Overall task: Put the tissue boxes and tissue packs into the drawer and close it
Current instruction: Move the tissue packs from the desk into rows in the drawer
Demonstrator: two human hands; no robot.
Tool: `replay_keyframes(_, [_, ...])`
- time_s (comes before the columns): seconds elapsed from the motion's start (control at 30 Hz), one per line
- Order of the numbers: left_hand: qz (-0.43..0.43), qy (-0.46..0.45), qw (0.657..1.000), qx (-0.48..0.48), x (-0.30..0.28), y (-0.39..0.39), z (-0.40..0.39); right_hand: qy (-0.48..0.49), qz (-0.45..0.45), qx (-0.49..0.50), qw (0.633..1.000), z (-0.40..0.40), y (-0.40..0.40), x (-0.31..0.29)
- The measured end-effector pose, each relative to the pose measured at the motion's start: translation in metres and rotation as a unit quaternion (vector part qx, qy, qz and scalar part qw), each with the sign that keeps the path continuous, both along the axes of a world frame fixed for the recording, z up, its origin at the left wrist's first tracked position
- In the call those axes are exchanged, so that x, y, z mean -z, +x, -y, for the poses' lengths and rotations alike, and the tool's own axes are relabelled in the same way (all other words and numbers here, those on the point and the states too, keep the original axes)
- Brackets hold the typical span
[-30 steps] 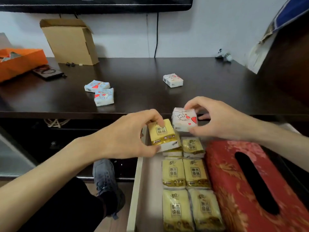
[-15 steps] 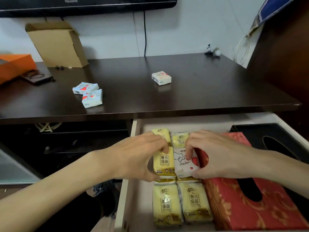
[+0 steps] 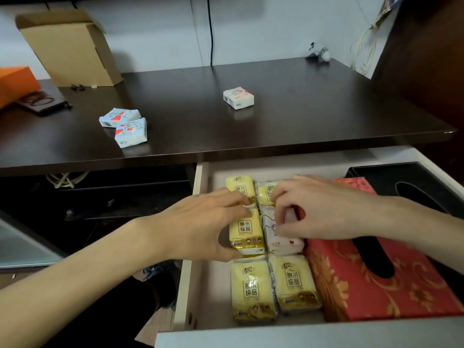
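The open white drawer holds several yellow tissue packs, a red patterned tissue box and a black tissue box behind it. My left hand grips a yellow pack set on the packs in the drawer. Beside it my right hand pinches a white pack with red hearts, which rests on the yellow packs. On the dark desk top lie two blue heart-printed packs at left and a white pack in the middle.
A cardboard box stands at the back left of the desk, next to an orange box and a dark flat case. A black cable hangs down the wall. A dark cabinet side rises at right.
Both hands have come down from above the drawer and set the yellow pack and the white heart pack onto the row of packs. The camera view has tilted lower.
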State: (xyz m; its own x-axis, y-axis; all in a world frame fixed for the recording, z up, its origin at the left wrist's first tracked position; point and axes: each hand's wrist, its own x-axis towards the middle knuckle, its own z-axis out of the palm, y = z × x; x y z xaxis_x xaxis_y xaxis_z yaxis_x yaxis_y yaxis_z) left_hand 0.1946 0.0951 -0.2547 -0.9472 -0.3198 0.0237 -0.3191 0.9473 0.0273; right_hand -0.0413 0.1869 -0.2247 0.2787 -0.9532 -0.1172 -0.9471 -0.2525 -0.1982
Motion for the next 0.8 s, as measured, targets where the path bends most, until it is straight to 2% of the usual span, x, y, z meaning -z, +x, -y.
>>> replay_keyframes(0.13, [-0.029,0.005,0.999,-0.019,-0.019,-0.001,0.002,-0.056,0.129,0.057,0.988,0.023,0.004,-0.022])
replay_keyframes(0.23, [-0.082,0.006,0.995,-0.056,-0.042,0.003,0.016,-0.114,0.247,0.080,0.959,0.052,0.003,-0.036])
replay_keyframes(0.33, [-0.158,0.004,0.982,-0.103,-0.060,0.013,0.039,-0.174,0.318,0.112,0.925,0.098,0.005,-0.039])
replay_keyframes(0.43, [-0.207,-0.029,0.962,-0.176,-0.067,0.025,0.069,-0.213,0.276,0.153,0.925,0.157,0.005,-0.035])
replay_keyframes(0.57, [-0.194,-0.075,0.924,-0.321,-0.066,0.050,0.103,-0.189,0.156,0.183,0.952,0.222,0.003,-0.031])
replay_keyframes(0.7, [-0.193,-0.053,0.888,-0.414,-0.061,0.079,0.123,-0.136,0.090,0.193,0.968,0.243,0.005,-0.020])
replay_keyframes(0.8, [-0.174,-0.030,0.887,-0.428,-0.054,0.087,0.125,-0.153,0.058,0.187,0.969,0.242,0.008,-0.018])
